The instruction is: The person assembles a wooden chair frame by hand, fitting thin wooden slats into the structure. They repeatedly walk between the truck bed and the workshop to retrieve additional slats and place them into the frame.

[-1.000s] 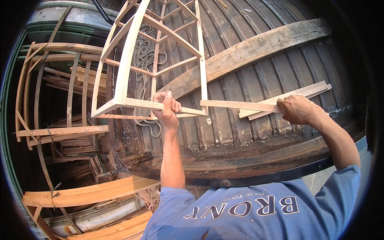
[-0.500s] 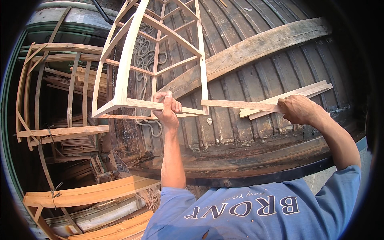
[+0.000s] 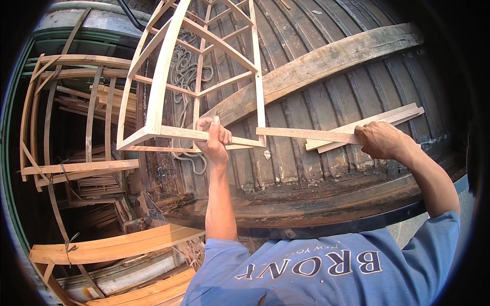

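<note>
A pale wooden lattice frame (image 3: 163, 81) of thin slats rises in front of me, its lower rail running across the middle. My left hand (image 3: 213, 138) is clenched around that lower rail near its centre. My right hand (image 3: 378, 139) grips the right end of a loose pale wooden slat (image 3: 306, 134), which points left and meets the frame's right upright. Two more slats (image 3: 393, 118) lie under the right hand on the dark surface.
A dark ribbed wooden hull (image 3: 332, 168) fills the background, with a broad weathered plank (image 3: 326, 61) lying diagonally across it. A coiled rope (image 3: 186, 71) hangs behind the frame. More curved wooden frames (image 3: 66, 102) and stacked boards (image 3: 117, 245) stand at the left.
</note>
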A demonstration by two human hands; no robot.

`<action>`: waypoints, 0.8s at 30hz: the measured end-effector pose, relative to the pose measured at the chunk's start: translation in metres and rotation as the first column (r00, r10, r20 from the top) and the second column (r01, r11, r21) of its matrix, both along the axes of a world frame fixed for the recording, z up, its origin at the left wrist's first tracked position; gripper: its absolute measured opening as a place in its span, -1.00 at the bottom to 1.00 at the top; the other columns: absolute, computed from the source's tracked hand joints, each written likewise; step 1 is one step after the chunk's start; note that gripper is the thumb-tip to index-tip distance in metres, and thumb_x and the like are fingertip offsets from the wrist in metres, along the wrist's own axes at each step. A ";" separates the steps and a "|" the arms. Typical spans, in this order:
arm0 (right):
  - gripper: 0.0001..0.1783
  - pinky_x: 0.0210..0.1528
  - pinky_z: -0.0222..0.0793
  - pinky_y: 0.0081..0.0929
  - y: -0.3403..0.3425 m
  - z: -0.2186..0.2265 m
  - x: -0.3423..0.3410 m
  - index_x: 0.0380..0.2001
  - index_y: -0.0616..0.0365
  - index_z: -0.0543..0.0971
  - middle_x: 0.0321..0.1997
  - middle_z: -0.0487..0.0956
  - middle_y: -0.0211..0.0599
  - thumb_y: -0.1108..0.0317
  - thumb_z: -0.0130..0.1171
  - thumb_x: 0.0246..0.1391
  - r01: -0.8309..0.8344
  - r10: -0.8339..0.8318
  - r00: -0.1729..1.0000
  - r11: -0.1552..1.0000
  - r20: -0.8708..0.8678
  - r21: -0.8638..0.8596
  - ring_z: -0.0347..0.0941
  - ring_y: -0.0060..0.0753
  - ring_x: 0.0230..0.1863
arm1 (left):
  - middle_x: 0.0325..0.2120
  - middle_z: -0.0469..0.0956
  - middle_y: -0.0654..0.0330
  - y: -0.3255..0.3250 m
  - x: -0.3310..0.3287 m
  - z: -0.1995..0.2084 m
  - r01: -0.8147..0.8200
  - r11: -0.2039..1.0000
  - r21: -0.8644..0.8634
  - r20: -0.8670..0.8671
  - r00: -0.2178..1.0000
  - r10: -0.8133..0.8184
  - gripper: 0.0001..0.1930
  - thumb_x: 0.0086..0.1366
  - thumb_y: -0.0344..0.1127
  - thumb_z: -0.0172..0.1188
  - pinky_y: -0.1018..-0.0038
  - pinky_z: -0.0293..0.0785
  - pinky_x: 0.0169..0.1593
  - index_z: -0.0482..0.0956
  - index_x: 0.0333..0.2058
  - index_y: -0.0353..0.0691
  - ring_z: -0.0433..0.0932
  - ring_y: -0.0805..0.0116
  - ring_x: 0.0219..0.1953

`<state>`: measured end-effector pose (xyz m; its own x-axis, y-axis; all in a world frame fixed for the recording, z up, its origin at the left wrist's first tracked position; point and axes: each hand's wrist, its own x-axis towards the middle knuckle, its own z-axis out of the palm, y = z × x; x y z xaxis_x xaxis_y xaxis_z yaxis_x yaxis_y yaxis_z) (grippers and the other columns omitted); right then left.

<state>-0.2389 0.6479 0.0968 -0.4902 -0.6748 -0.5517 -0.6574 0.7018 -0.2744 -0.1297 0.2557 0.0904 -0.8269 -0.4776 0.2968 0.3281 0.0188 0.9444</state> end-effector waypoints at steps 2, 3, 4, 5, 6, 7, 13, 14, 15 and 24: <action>-0.79 -0.16 0.64 -0.24 0.000 0.000 0.000 -0.25 0.38 0.57 -0.39 0.67 0.05 0.54 0.16 0.00 -0.001 0.001 1.000 1.000 -0.001 -0.001 0.67 -0.09 -0.30 | -0.76 0.22 0.40 0.000 0.000 0.000 -0.001 1.000 -0.005 0.003 1.000 0.001 -0.91 0.41 -0.40 0.17 0.59 0.23 -0.66 0.43 -0.27 -0.17 0.20 0.61 -0.77; -0.80 -0.16 0.64 -0.24 0.000 0.000 0.000 -0.25 0.38 0.57 -0.40 0.67 0.05 0.53 0.16 0.00 -0.004 0.004 1.000 1.000 -0.004 -0.007 0.67 -0.09 -0.31 | -0.76 0.22 0.40 0.000 0.000 0.000 0.000 1.000 -0.002 0.004 1.000 0.000 -0.91 0.41 -0.40 0.17 0.58 0.23 -0.66 0.43 -0.27 -0.17 0.20 0.61 -0.77; -0.80 -0.16 0.64 -0.24 0.000 0.000 0.000 -0.25 0.38 0.57 -0.40 0.67 0.05 0.53 0.15 0.01 -0.008 0.008 1.000 1.000 -0.012 0.004 0.67 -0.09 -0.31 | -0.76 0.22 0.40 0.000 0.000 0.000 0.002 1.000 0.001 0.004 1.000 -0.002 -0.91 0.41 -0.40 0.17 0.58 0.23 -0.66 0.42 -0.27 -0.17 0.20 0.61 -0.77; -0.80 -0.15 0.64 -0.24 0.000 0.000 0.000 -0.25 0.38 0.57 -0.40 0.67 0.05 0.53 0.15 0.01 -0.002 0.002 1.000 1.000 -0.003 -0.003 0.67 -0.09 -0.30 | -0.77 0.22 0.40 0.000 0.000 0.000 0.003 1.000 0.005 0.004 1.000 -0.003 -0.91 0.41 -0.40 0.17 0.58 0.23 -0.66 0.42 -0.27 -0.17 0.20 0.61 -0.77; -0.80 -0.15 0.63 -0.24 0.000 0.000 0.000 -0.26 0.38 0.57 -0.39 0.67 0.05 0.52 0.15 0.01 0.003 -0.003 1.000 1.000 0.001 0.007 0.67 -0.09 -0.30 | -0.77 0.21 0.40 0.000 0.000 0.000 0.003 1.000 0.005 0.005 1.000 -0.003 -0.91 0.41 -0.40 0.17 0.58 0.23 -0.66 0.42 -0.27 -0.16 0.19 0.61 -0.77; -0.80 -0.14 0.63 -0.23 0.000 -0.001 0.000 -0.26 0.38 0.57 -0.39 0.67 0.05 0.52 0.15 0.01 0.008 -0.008 1.000 1.000 0.002 0.025 0.67 -0.08 -0.30 | -0.77 0.21 0.40 0.000 0.000 0.000 0.002 1.000 0.006 0.005 1.000 -0.002 -0.91 0.41 -0.40 0.17 0.58 0.23 -0.66 0.42 -0.27 -0.16 0.19 0.61 -0.77; -0.80 -0.15 0.63 -0.21 0.001 -0.002 0.000 -0.26 0.38 0.57 -0.38 0.67 0.07 0.53 0.14 0.00 0.009 -0.010 1.000 1.000 -0.008 -0.008 0.67 -0.05 -0.29 | -0.77 0.21 0.40 0.001 0.000 0.001 -0.002 1.000 0.014 0.011 1.000 0.002 -0.91 0.40 -0.39 0.18 0.59 0.22 -0.66 0.42 -0.27 -0.16 0.18 0.61 -0.77; -0.80 -0.15 0.62 -0.21 0.001 -0.002 0.000 -0.27 0.39 0.57 -0.38 0.67 0.07 0.54 0.14 0.00 0.007 -0.008 1.000 1.000 -0.003 -0.027 0.67 -0.05 -0.29 | -0.77 0.21 0.40 0.001 0.000 0.001 -0.002 1.000 0.015 0.011 1.000 0.002 -0.90 0.40 -0.39 0.18 0.59 0.22 -0.66 0.42 -0.27 -0.16 0.18 0.61 -0.77; -0.80 -0.15 0.62 -0.21 0.001 -0.001 0.000 -0.27 0.39 0.57 -0.38 0.67 0.07 0.54 0.14 0.00 0.008 -0.008 1.000 1.000 -0.002 -0.027 0.67 -0.05 -0.29 | -0.77 0.21 0.40 0.001 0.000 0.001 -0.005 1.000 0.015 0.012 1.000 0.004 -0.90 0.40 -0.39 0.18 0.59 0.22 -0.66 0.42 -0.27 -0.16 0.18 0.61 -0.77; -0.80 -0.13 0.62 -0.22 0.000 -0.001 0.000 -0.26 0.37 0.57 -0.38 0.67 0.07 0.55 0.14 -0.01 -0.004 0.004 1.000 1.000 -0.004 -0.008 0.66 -0.06 -0.27 | -0.76 0.21 0.40 0.002 0.000 0.002 -0.011 1.000 0.010 0.021 1.000 0.011 -0.90 0.40 -0.39 0.18 0.58 0.23 -0.65 0.42 -0.27 -0.16 0.19 0.61 -0.76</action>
